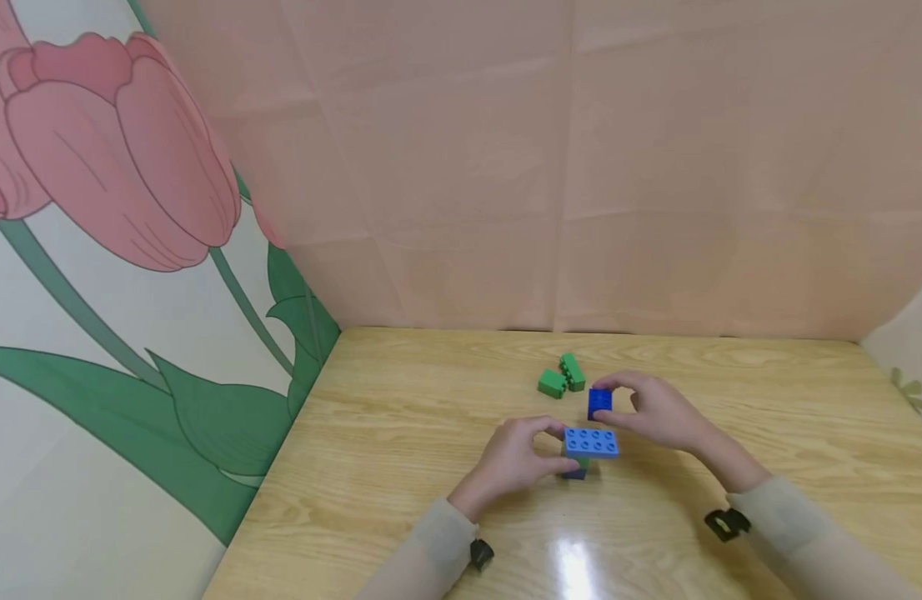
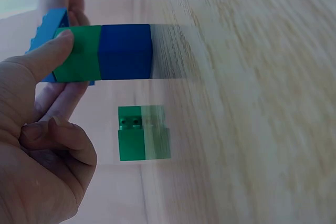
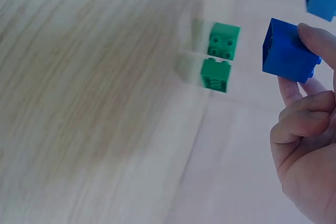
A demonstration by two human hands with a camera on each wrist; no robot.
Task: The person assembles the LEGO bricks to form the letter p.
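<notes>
A small brick stack stands on the wooden table: a dark blue brick (image 2: 126,52) at the bottom, a green brick (image 2: 81,61) above it, and a wide light blue brick (image 1: 591,443) on top, overhanging to the right. My left hand (image 1: 512,458) grips this stack from the left, its thumb pressed on the green brick. Just behind and to the right, my right hand (image 1: 659,412) pinches a separate dark blue brick (image 3: 287,53) between thumb and fingers. That brick is held in the air, studs turned toward the palm, apart from the stack.
Two loose green bricks, one lying to the left (image 1: 552,383) and one to the right (image 1: 573,372), sit close together on the table (image 1: 401,392) behind the hands. A pink backdrop (image 1: 566,208) rises at the far edge, and a tulip-patterned panel (image 1: 131,167) borders the left.
</notes>
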